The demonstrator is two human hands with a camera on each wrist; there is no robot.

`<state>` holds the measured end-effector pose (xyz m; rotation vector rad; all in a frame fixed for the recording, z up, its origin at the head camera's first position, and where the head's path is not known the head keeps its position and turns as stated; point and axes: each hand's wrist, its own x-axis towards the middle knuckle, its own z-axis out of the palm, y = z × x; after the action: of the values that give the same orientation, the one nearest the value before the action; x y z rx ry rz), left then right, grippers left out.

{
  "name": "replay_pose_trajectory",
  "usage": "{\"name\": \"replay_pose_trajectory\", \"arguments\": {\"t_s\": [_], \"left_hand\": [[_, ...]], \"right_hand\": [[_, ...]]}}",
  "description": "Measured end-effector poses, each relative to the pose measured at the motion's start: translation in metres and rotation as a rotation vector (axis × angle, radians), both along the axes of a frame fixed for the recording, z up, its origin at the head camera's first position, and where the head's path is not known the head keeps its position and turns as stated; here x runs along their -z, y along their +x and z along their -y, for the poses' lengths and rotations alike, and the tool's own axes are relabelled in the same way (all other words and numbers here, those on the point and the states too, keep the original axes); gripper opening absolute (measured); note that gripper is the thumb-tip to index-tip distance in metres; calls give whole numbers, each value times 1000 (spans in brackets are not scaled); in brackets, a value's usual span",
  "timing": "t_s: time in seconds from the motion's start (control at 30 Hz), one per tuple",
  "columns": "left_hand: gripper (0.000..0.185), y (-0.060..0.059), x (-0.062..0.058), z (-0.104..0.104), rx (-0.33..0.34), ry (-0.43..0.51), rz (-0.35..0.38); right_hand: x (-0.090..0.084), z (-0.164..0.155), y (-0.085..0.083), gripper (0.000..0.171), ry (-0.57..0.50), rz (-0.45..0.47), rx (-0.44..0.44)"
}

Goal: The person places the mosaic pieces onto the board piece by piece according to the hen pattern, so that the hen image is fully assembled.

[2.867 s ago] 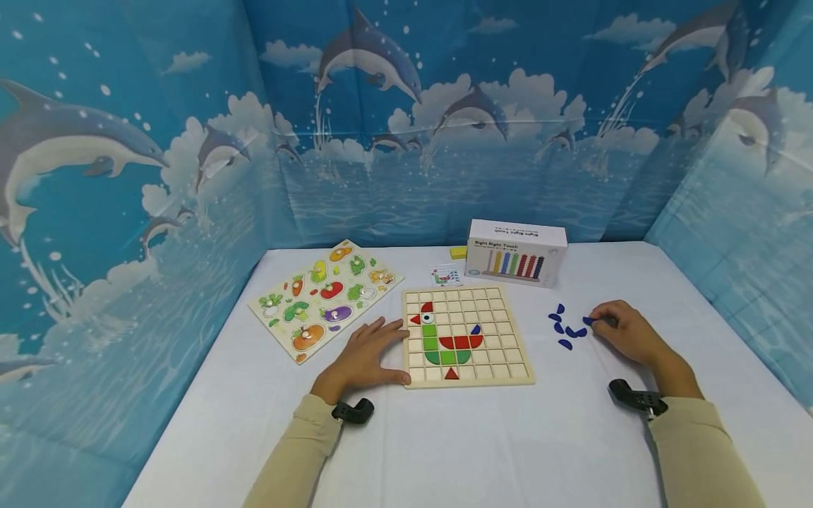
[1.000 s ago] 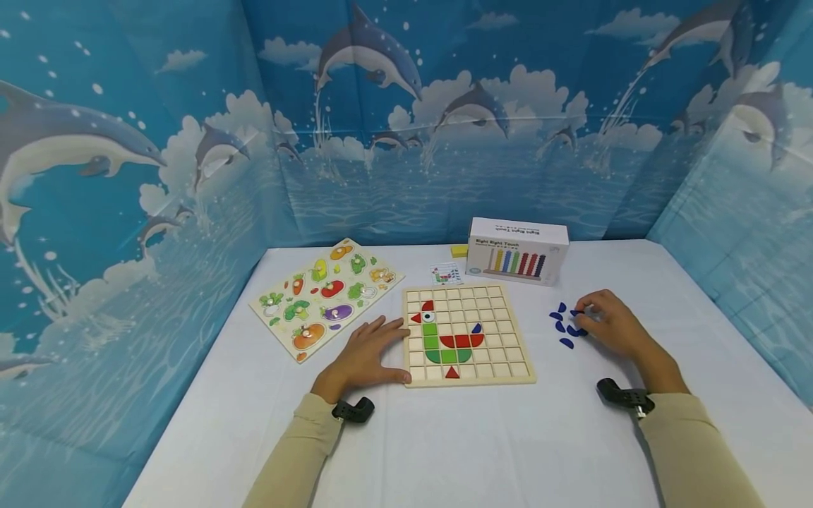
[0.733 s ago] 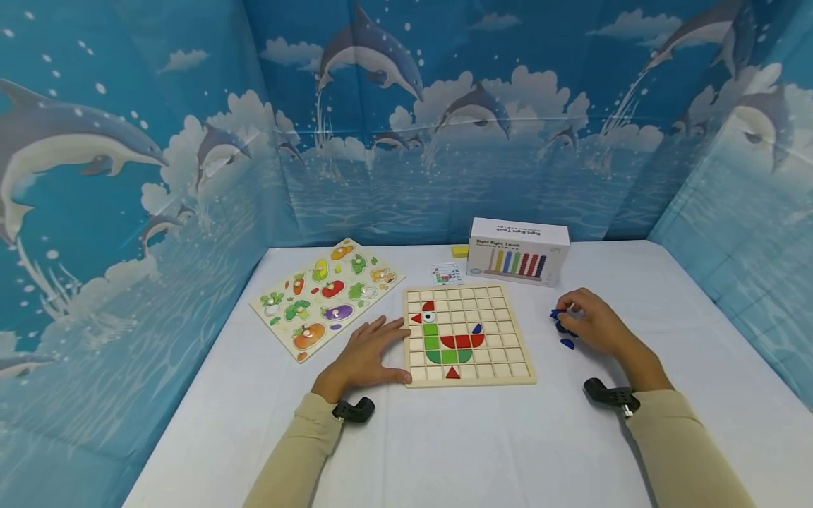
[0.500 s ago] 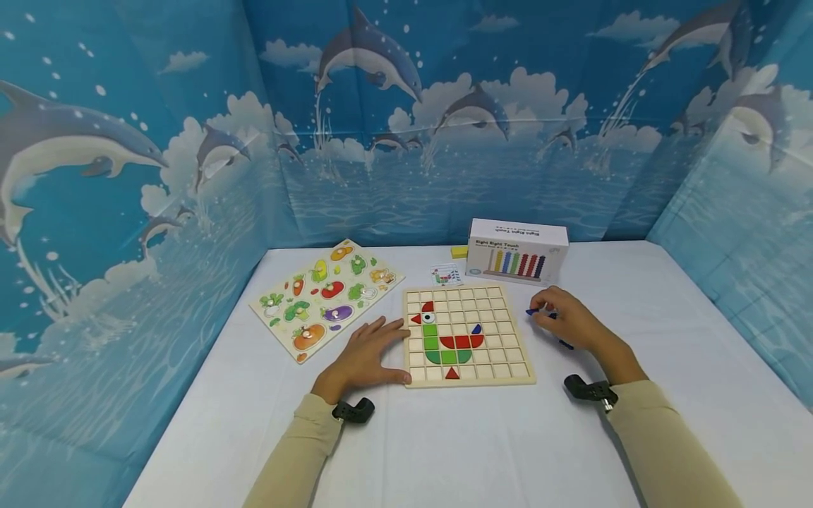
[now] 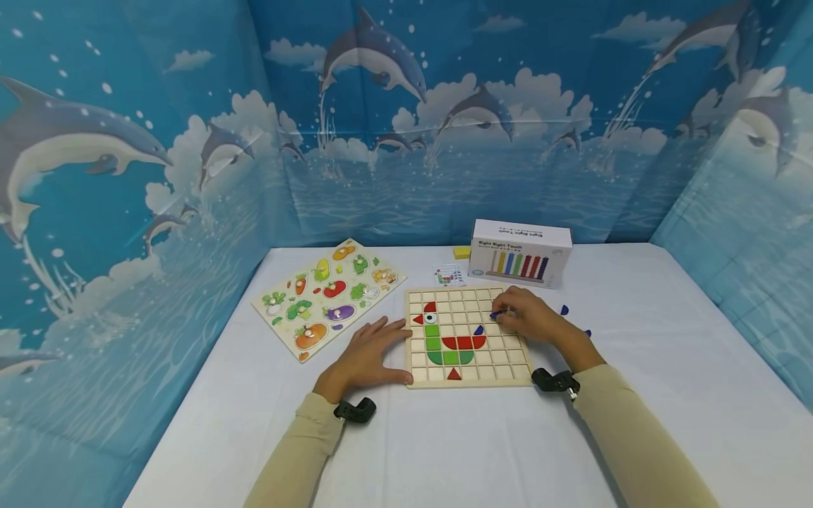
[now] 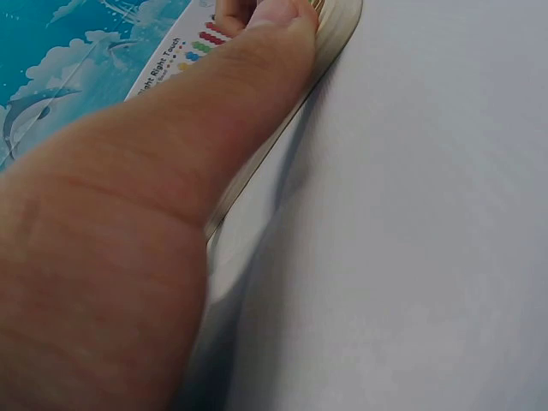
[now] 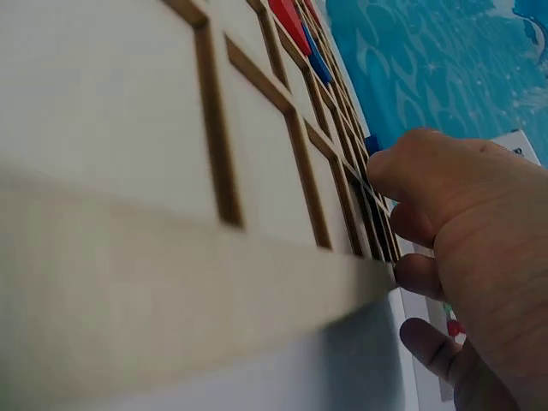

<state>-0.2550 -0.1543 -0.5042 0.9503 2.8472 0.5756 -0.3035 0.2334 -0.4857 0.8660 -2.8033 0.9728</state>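
Note:
A wooden grid board (image 5: pixel 470 385) lies on the white table, its inlaid red, green and white pieces forming a bird. One blue piece (image 5: pixel 479 330) sits in a cell above the red row. My left hand (image 5: pixel 368 356) is spread beside the board, with fingers and thumb touching its left edge. Over the board's upper right cells, my right hand (image 5: pixel 530 317) pinches a blue half-round piece (image 5: pixel 495 315) between thumb and fingertips. In the right wrist view that blue piece (image 7: pixel 372 144) shows just past the thumb, close over the grid.
Loose blue pieces (image 5: pixel 564 310) lie right of the board, partly hidden by my right arm. Behind stand a white box (image 5: pixel 517 257), a small picture card (image 5: pixel 448 275) and a yellow block (image 5: pixel 461 252). A vegetable puzzle board (image 5: pixel 317 317) lies at the left.
My right hand has picked a blue piece from the loose ones and moved left with it, over the board. The left hand has stayed at the board's left edge.

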Motion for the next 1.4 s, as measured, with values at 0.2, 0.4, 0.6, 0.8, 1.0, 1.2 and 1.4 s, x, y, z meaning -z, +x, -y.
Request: {"name": "replay_pose_trajectory", "arguments": {"t_s": [0.2,0.4,0.6,0.8,1.0,1.2,1.4], "left_hand": [[92,-1,3,0,2,3,-15],[93,-1,3,1,0,-6,-13],[93,-1,3,1,2,-10,-12],[93,-2,4,1,-6,-7,-8],[93,-1,4,1,0,0,-5],[93,-2,4,1,-4,-3,-7],[93,-1,4,1,-6,-3,-7]], "right_hand": [[-2,7,-4,14,56,17,-8],[-4,7,-9,14,29,91,-45],[-7,8,-11,15,0,237,-15],[-8,8,-10,16,-32,329,14],[-8,7,-11,15,-58,415,30],[-4,6,-11,15,-73,454,79],[-1,6,-11,14,-97,449,100]]}}
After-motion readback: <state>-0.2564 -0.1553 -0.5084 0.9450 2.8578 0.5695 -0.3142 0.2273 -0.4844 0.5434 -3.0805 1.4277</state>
